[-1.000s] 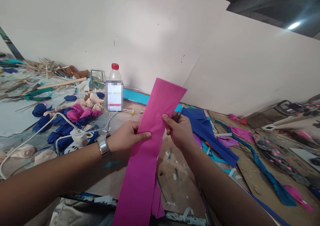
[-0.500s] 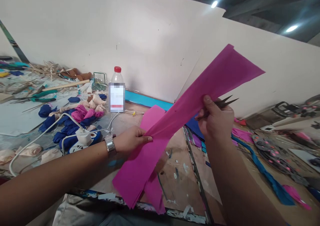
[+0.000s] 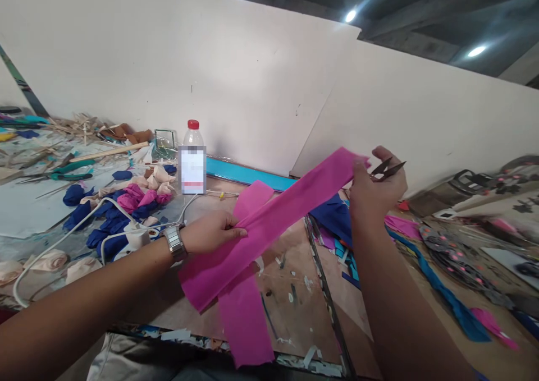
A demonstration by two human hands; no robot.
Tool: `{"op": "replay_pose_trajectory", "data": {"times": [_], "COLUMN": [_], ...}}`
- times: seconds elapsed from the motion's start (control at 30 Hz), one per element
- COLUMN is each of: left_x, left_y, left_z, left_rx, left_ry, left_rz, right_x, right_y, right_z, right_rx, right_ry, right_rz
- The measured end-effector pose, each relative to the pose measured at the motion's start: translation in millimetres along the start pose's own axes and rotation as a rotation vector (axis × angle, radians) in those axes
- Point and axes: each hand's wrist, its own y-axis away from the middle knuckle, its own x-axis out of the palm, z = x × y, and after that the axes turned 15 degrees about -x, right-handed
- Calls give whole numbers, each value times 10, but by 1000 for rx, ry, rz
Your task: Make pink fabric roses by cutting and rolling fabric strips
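A long pink strip (image 3: pixel 290 210), cloth or paper, slants across the bench in front of me. My left hand (image 3: pixel 210 232), with a metal watch on its wrist, pinches the strip's edge between thumb and fingers. At the upper right end, my right hand (image 3: pixel 377 184) grips the strip by its tip. The same hand also keeps a dark pointed tool, apparently scissors (image 3: pixel 392 170), tucked in its fingers with the points sticking out. Beneath the held strip, another pink strip (image 3: pixel 248 325) lies crosswise on the board and overhangs its front edge.
A red-capped bottle (image 3: pixel 193 132) stands behind a phone (image 3: pixel 192 170) with a blurred screen. Rolled fabric pieces (image 3: pixel 130 197), a white cable (image 3: pixel 63 232) and green-handled pliers (image 3: pixel 71 170) lie to the left. On the right are blue cloth (image 3: pixel 334 215) and a teal strip (image 3: pixel 442 291).
My right hand has moved to the strip's far end, which has dropped lower and lies less steeply. The lower strip shows more now. The view has shifted slightly.
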Motion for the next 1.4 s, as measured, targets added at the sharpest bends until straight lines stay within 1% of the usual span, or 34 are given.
{"op": "replay_pose_trajectory", "data": {"times": [0.03,0.07,0.1,0.13,0.2,0.23,0.27,0.33,0.37,0.43,0.53,0.63,0.77,0.9,1.03,1.17,1.33,1.4], "left_x": [-13,-22,-29,-32,-29,-25,-19,-6,-1,8,20,36,48,36,-16,-123,-286,-336], "left_y": [-3,-4,-3,2,23,40,61,115,145,209,292,345,372,393,436,502,621,683], "left_z": [4,4,0,-9,-40,-60,-81,-119,-135,-156,-165,-172,-211,-245,-229,-188,-89,-24], "left_rx": [-10,-18,-23,-27,-30,-28,-24,-19,-23,-50,-106,-130,-127,-134,-164,-191,-174,-181], "left_ry": [-59,-118,-174,-225,-325,-375,-423,-506,-544,-610,-695,-736,-704,-688,-694,-698,-650,-630], "left_rz": [-5,4,21,35,30,15,-5,-42,-57,-92,-151,-189,-183,-169,-179,-168,-149,-158], "right_x": [-3,14,49,100,229,294,352,436,459,476,467,461,462,469,473,428,330,289], "right_y": [26,76,150,246,476,597,711,899,966,1053,1112,1150,1181,1169,1098,982,827,764], "right_z": [79,167,254,334,451,485,503,508,502,494,523,597,674,606,386,64,-365,-480], "right_rx": [-128,-206,-256,-283,-294,-288,-277,-228,-235,-240,-252,-307,-362,-362,-373,-366,-368,-354], "right_ry": [108,149,144,103,-50,-102,-125,-111,-96,-105,-116,-58,-3,17,-6,10,167,196], "right_rz": [-48,57,221,433,939,1142,1267,1414,1473,1558,1610,1598,1578,1585,1599,1592,1628,1601]}}
